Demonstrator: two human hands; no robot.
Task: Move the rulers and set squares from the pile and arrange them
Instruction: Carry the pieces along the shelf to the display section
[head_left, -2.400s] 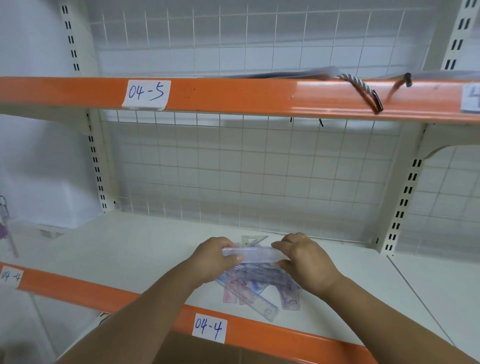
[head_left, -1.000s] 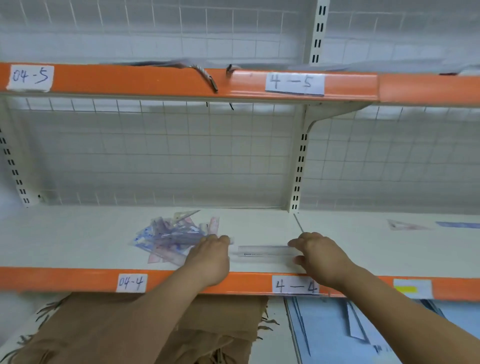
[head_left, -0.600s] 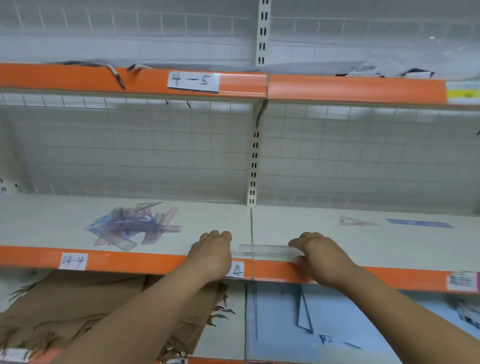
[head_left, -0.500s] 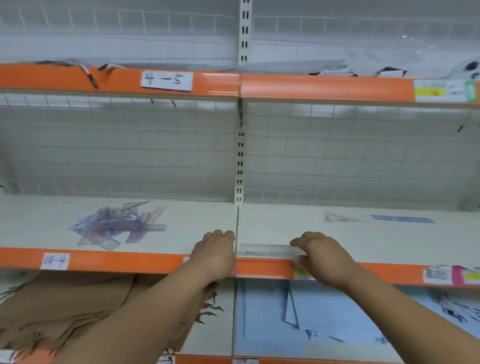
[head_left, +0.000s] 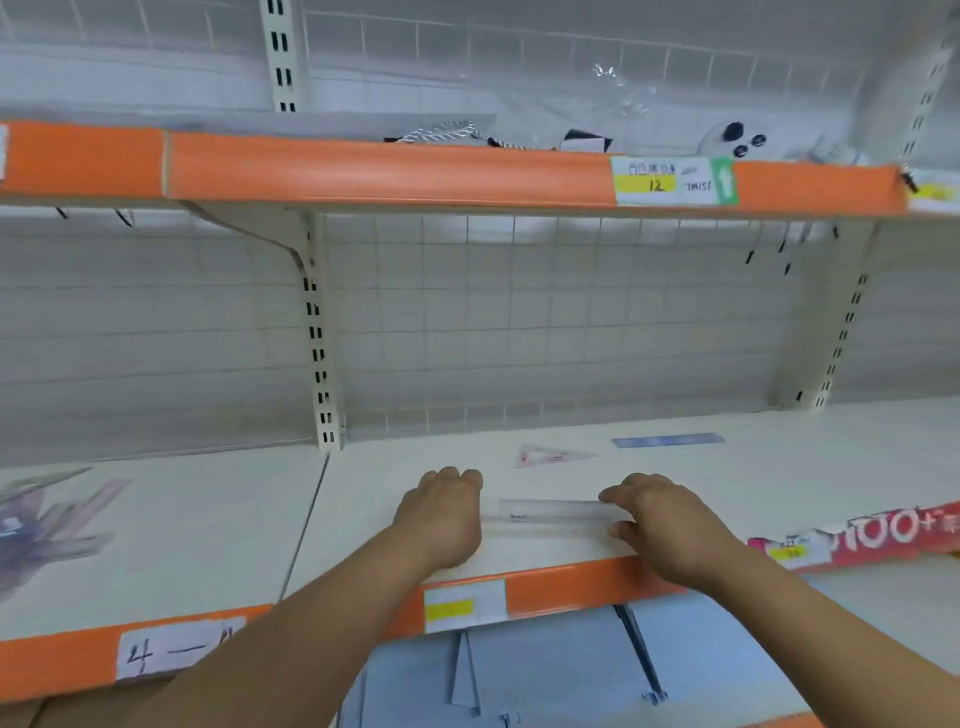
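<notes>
A clear plastic ruler (head_left: 550, 512) lies crosswise just above the white shelf (head_left: 779, 499), held at both ends. My left hand (head_left: 441, 519) grips its left end and my right hand (head_left: 660, 525) pinches its right end. Farther back on the same shelf lie a pink set square (head_left: 545, 456) and a blue ruler (head_left: 667, 440), side by side. The pile of rulers and set squares (head_left: 47, 525) lies at the far left on the neighbouring shelf section, blurred.
An orange shelf lip (head_left: 571, 587) with a yellow price tag (head_left: 462, 605) runs along the front edge. A wire grid back panel (head_left: 545, 322) closes the rear. An upright post (head_left: 322, 364) divides the sections. A red banner (head_left: 893, 535) lies at right. Blue sheets (head_left: 519, 670) fill the shelf below.
Both hands have carried the clear ruler rightward from the pile, past the upright post, into the right shelf section. The pile has slid to the far left of the view.
</notes>
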